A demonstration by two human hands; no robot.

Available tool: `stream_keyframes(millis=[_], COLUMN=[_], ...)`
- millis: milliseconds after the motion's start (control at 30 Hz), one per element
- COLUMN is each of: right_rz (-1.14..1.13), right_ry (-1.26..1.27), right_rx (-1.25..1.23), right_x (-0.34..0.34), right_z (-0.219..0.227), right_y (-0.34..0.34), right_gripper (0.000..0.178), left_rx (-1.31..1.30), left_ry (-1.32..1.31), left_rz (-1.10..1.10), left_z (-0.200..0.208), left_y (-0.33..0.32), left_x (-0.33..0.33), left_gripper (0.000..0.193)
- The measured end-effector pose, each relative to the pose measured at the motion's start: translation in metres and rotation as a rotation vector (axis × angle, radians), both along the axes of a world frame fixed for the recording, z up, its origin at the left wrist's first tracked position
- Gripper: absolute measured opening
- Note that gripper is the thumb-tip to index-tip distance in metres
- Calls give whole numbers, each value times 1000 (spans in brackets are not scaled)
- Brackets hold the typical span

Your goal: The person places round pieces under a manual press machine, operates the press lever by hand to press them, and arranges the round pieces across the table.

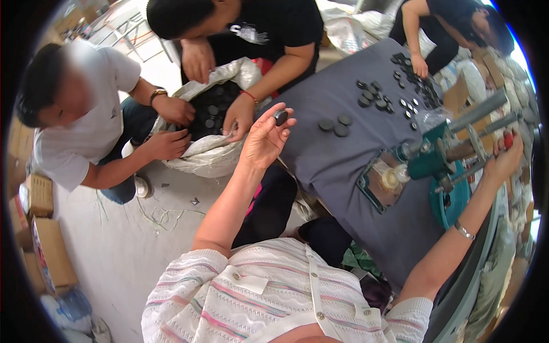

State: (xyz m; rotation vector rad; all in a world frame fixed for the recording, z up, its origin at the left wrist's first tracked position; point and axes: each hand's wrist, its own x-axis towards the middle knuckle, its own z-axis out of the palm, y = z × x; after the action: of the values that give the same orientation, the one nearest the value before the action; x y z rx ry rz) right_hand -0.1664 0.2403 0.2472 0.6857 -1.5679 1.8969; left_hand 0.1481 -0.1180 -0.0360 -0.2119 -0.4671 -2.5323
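My left hand (267, 136) is raised in front of the cloth-covered table, pinching a small black round cap (280, 118) in its fingertips. My right hand (505, 159) is wrapped round the red knob (508, 140) of a lever on a green hand press (426, 163). On the press's base plate (370, 187) sits a pale yellowish round fixture (390, 179), under the press head. Several larger black round caps (341, 130) lie on the cloth between my left hand and the press.
Two people crouch at a white woven sack (214, 157) of black caps (210, 110), their hands in it. A third person's hand (420, 66) touches black pieces (407, 67) at the table's (320, 166) far end. A teal basin (440, 208) stands beside the press. Cardboard boxes (54, 251) line the left.
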Motion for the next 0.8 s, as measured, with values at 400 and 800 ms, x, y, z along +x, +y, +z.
stream_keyframes(millis=[400, 800], right_rz=[3, -96], right_ry=[-35, -65], right_rx=[71, 49], right_x=[-25, -16], right_z=[4, 7], right_y=[20, 10], right_gripper=[31, 29], left_rx=[347, 572], left_ry=[-62, 260], left_rz=[447, 460], left_z=[-24, -55], left_y=[-76, -104], left_x=[78, 80], left_gripper=[39, 67])
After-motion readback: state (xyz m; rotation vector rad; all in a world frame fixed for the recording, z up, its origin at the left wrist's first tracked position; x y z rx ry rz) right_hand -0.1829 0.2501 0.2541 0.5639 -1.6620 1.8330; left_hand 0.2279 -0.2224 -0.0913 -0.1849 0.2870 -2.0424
